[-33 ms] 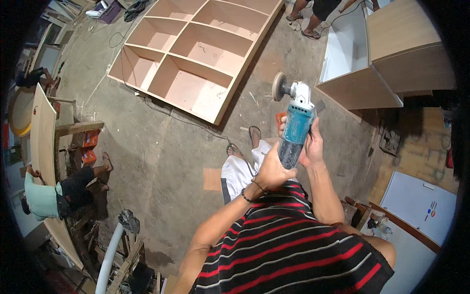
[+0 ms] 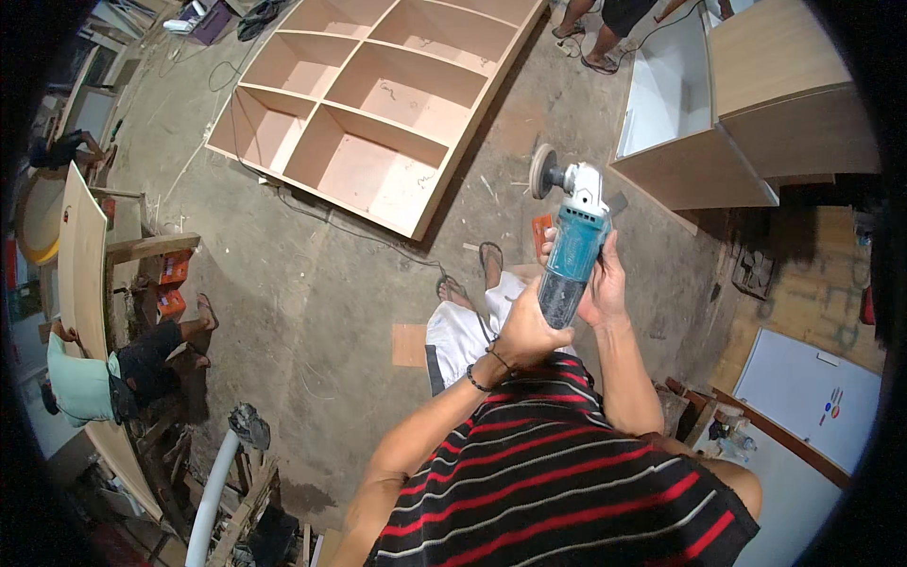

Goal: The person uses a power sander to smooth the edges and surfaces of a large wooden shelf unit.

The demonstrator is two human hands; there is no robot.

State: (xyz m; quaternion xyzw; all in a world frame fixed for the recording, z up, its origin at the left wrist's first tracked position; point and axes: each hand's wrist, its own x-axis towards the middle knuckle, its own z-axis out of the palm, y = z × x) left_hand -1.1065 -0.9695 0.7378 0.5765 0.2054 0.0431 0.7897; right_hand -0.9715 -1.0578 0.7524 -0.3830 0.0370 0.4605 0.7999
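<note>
I hold a teal and black angle grinder [image 2: 574, 248] in front of me, its silver head pointing away. A round disc [image 2: 543, 172] on the head is turned to the left. My left hand [image 2: 521, 326] is wrapped round the black rear end of the tool. My right hand [image 2: 607, 288] grips the teal body from the right side, with some fingertips showing at its left edge and the rest hidden behind it. The disc touches nothing; it is over the floor, to the right of a wooden shelf unit [image 2: 442, 203].
A cable [image 2: 359, 227] runs along the shelf unit's near edge. White-lined cabinets [image 2: 680, 170] stand at the far right, a person's legs [image 2: 619, 33] beside them. On the left a person [image 2: 85, 376] holds a wooden panel [image 2: 85, 255]. A whiteboard [image 2: 803, 378] lies at right.
The grinder's head and disc have shifted slightly to the right and a little nearer. Both hands keep their hold.
</note>
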